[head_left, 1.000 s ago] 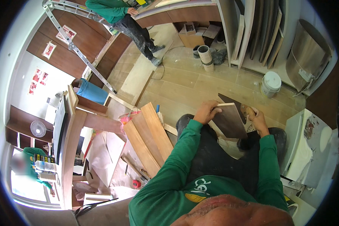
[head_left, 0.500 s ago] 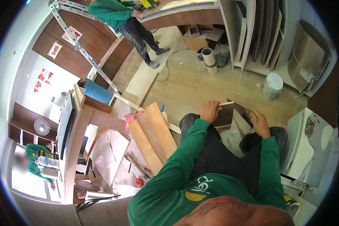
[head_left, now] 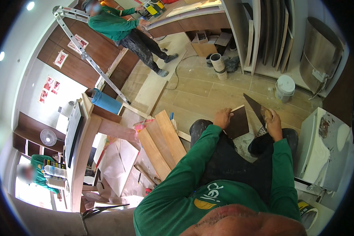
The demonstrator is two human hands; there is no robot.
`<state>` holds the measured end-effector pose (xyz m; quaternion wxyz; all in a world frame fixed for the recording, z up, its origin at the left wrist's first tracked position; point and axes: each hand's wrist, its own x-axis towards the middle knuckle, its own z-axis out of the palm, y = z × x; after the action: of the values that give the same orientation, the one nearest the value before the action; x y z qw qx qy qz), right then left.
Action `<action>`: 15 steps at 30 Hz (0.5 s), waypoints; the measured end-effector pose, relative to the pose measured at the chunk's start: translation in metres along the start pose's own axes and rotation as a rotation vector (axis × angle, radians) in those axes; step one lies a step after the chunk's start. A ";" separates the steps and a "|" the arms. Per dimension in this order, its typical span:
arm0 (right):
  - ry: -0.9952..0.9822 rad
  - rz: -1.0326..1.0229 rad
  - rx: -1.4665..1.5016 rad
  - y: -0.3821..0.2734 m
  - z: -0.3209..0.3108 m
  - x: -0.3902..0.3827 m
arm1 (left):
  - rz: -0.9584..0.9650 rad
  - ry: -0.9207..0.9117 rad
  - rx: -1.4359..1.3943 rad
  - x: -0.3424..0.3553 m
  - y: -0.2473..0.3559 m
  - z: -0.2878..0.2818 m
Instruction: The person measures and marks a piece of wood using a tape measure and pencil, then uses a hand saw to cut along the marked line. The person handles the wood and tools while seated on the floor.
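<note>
My left hand (head_left: 223, 118) grips the edge of a small dark brown board (head_left: 237, 123) with a pale cut edge, held above my lap. In my right hand (head_left: 273, 122) is what looks like a handsaw (head_left: 255, 107), a dark tapered blade with a brown grip, its narrow tip pointing away and to the left. A gap shows between blade and board. My fingers partly cover the saw's grip. Below the board, between my legs, a whitish, stained surface (head_left: 244, 144) shows.
To my left lie wooden planks (head_left: 161, 143) and a white panel (head_left: 117, 164). A lidded white bucket (head_left: 284, 89) and a white cabinet-like box (head_left: 322, 151) stand at right. Farther off are a pipe piece (head_left: 218, 66), a ladder (head_left: 86, 55) and a co-worker (head_left: 124, 33) at a counter.
The saw has swung up and away from the board, opening a gap between them. My left hand has shifted slightly right with the board. The co-worker's upper body shows more now.
</note>
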<state>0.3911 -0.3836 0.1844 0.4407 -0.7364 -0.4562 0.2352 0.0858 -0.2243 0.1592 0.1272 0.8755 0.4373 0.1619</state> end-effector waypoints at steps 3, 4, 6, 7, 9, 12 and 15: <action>0.045 -0.018 -0.003 -0.016 -0.004 -0.006 | -0.035 -0.004 0.022 0.003 -0.001 0.004; 0.071 -0.044 0.004 -0.017 -0.007 -0.006 | -0.041 0.003 0.027 0.005 0.000 0.005; 0.095 -0.031 0.118 -0.018 -0.013 -0.012 | -0.121 -0.046 0.173 0.022 0.012 0.008; 0.093 -0.004 0.230 -0.025 -0.016 -0.014 | -0.163 -0.065 0.246 0.032 0.015 0.009; 0.120 -0.006 0.305 -0.041 -0.023 -0.020 | -0.317 -0.163 0.332 0.047 0.019 0.011; 0.124 -0.023 0.282 -0.079 -0.014 -0.052 | -0.396 -0.221 0.285 0.041 -0.015 0.021; 0.110 0.052 0.322 -0.090 -0.013 -0.085 | -0.306 -0.178 0.227 0.036 -0.015 0.028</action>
<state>0.3189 -0.4462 0.2643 0.5710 -0.6797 -0.3685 0.2760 0.1063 -0.1886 0.1338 0.0890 0.8184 0.5675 0.0122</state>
